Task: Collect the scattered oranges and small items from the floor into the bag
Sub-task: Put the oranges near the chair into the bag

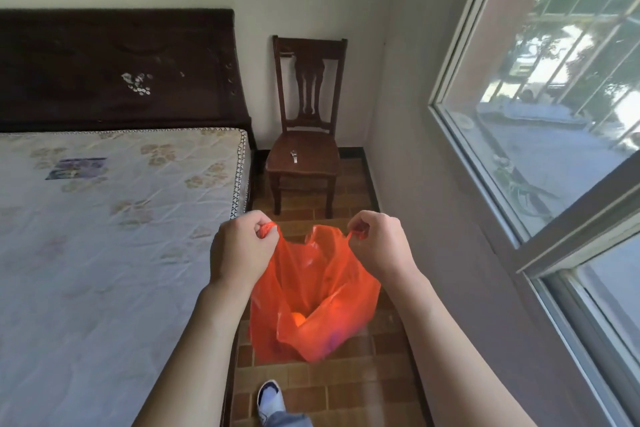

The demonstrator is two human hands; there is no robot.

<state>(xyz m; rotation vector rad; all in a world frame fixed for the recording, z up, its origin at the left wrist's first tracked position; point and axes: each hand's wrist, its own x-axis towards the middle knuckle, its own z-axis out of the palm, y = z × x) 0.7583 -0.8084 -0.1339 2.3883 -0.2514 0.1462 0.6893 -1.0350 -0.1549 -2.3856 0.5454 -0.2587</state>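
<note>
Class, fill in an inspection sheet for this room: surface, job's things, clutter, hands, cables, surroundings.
Surface: brown tiled floor.
Job's things: orange plastic bag held up, open; an orange shows inside.
Clutter: small metal object on the chair seat.
Hands: left hand and right hand each grip a bag handle.
Cables: nothing seen.
Surroundings: bare mattress, dark headboard, window, a shoe.

Chair (304, 135) beyond bag (311, 305); bed (114, 236) left, window (554, 114) right.
</note>
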